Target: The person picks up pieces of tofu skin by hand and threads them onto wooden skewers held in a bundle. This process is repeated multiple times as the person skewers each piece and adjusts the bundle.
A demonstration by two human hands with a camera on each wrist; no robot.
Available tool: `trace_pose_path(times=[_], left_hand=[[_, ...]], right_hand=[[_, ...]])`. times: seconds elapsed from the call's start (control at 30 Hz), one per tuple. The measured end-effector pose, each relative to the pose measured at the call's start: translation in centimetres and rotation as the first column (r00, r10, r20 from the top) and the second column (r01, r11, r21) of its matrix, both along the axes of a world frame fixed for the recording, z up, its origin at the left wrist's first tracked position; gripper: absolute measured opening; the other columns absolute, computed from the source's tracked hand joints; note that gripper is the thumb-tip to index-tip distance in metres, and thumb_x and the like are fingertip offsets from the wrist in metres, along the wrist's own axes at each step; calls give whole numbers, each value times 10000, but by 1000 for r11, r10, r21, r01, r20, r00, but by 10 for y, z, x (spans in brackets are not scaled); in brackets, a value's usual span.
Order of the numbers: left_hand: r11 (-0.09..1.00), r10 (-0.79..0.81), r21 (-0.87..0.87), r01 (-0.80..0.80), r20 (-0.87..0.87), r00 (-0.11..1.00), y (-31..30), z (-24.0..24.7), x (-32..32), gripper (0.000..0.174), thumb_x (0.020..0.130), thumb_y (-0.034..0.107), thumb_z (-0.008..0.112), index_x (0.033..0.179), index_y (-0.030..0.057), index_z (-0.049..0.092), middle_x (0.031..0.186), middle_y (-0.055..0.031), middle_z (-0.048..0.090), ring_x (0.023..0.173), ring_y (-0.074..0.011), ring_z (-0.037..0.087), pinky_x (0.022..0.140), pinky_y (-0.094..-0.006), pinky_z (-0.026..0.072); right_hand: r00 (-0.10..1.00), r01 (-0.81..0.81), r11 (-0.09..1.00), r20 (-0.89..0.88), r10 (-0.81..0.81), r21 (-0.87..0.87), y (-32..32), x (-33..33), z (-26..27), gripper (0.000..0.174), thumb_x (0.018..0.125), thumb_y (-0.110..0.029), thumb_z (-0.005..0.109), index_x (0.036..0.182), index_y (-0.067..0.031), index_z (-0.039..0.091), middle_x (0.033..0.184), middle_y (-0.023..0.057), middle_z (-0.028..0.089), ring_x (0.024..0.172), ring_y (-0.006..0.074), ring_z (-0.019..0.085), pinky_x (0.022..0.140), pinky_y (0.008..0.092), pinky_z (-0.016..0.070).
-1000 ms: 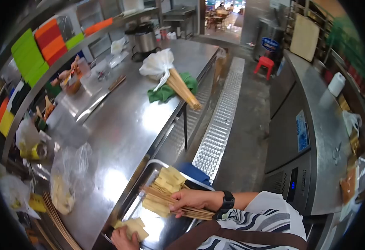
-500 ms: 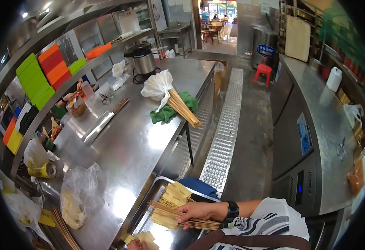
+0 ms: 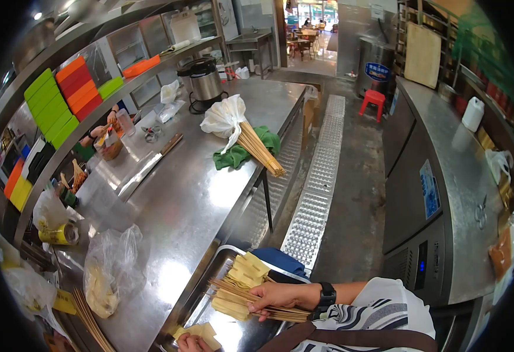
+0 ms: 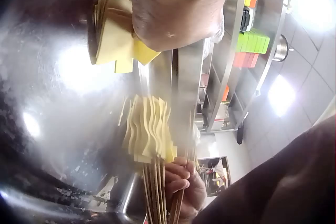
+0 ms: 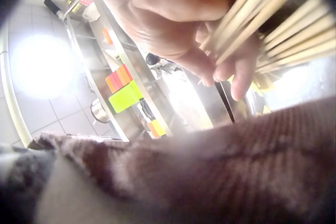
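My right hand (image 3: 271, 298) grips a bundle of thin wooden skewers (image 3: 292, 315) over a metal tray (image 3: 233, 334). Folded pale-yellow sheets, apparently tofu sheets (image 4: 147, 129), sit in wavy pleats on skewers at its far end. At the tray's near left corner, my left hand (image 3: 193, 344) has bent fingers at a stack of flat tofu sheets (image 3: 209, 333). The left wrist view shows the stack (image 4: 113, 29) beside that hand; its fingertips are hidden, so I cannot tell whether they pinch a sheet. Close up in the right wrist view, skewers (image 5: 257, 14) pass through the right hand.
Left of the tray is a steel table (image 3: 169, 211) bearing a plastic bag (image 3: 113, 264), a large knife (image 3: 151, 167), and wrapped skewers (image 3: 258, 146) on a green cloth (image 3: 233, 157). Loose skewers (image 3: 92, 320) lie near its front. A steel counter (image 3: 445, 176) stands across the aisle.
The head view has tilted and shifted, so tray and hands sit lower in it. The left hand stays at the flat stack, its fingers now more bent; the right hand keeps holding the skewers.
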State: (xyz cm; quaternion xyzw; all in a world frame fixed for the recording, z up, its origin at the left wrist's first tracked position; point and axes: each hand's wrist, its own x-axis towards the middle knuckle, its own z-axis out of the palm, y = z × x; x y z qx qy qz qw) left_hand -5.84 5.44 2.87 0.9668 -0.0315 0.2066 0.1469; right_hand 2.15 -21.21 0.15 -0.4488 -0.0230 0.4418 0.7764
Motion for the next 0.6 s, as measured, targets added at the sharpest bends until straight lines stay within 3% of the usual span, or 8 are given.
trace_pose_path(times=[0.13,0.23,0.3,0.33,0.4,0.43,0.5,0.6], left_hand=[[995,-91,44,87,97,991,6,-4,2,130,816,28,585,940,-10,591,911,-196,597,864,-357,563,761,-413,452],[928,127,-341,-149,-86,988,7,-6,-5,140,857,66,585,976,-4,558,872,-169,599,802,-313,554,733,-381,450],[533,128,-791,-301,-276,952,15,-11,1,203,894,141,591,1029,9,517,869,-136,605,766,-262,537,723,-356,444],[471,112,-800,-371,-363,925,17,-10,3,221,905,171,584,1056,29,509,962,-150,612,843,-272,562,789,-360,453],[81,84,-986,-147,-141,986,0,-21,20,226,843,141,612,1018,22,532,928,-81,601,828,-201,585,688,-319,471],[105,-42,-967,-230,-236,971,15,-32,19,183,908,145,533,1043,23,530,977,-71,594,836,-149,595,675,-289,512],[-112,-143,-969,-221,-205,968,-7,-21,34,183,915,75,505,1079,2,541,995,-83,611,863,-171,615,718,-290,512],[-352,-189,-896,-271,-216,958,-19,-20,50,172,924,111,522,1068,25,561,954,-57,624,821,-138,617,697,-292,515]], right_hand=[[1000,1,1000,-18,0,28,-1,1,-7,146,900,-150,590,813,-58,518,653,-14,501,557,62,500,660,266,536],[994,19,999,-107,-16,33,0,0,-10,158,894,-145,604,797,-53,519,675,1,525,572,72,532,661,271,547],[988,61,997,-149,-52,55,-1,-1,-8,173,888,-141,615,782,-45,518,701,17,545,584,82,551,659,278,556],[990,54,996,-137,-43,74,-1,0,-9,192,886,-141,620,755,-47,514,715,14,550,584,88,554,664,284,556],[994,48,995,-101,-40,82,-6,1,-14,180,883,-143,625,767,-43,529,727,15,560,599,98,569,665,284,554],[997,50,994,-60,-45,96,-5,-1,-14,169,880,-144,629,780,-38,544,739,16,570,613,108,584,666,284,551],[999,29,995,17,-28,-97,-10,0,5,142,870,-145,642,822,-28,578,770,24,590,647,131,612,683,294,545],[994,72,997,-81,-71,13,-5,-1,9,148,837,-97,656,916,-27,553,745,27,583,658,142,614,727,324,544]])
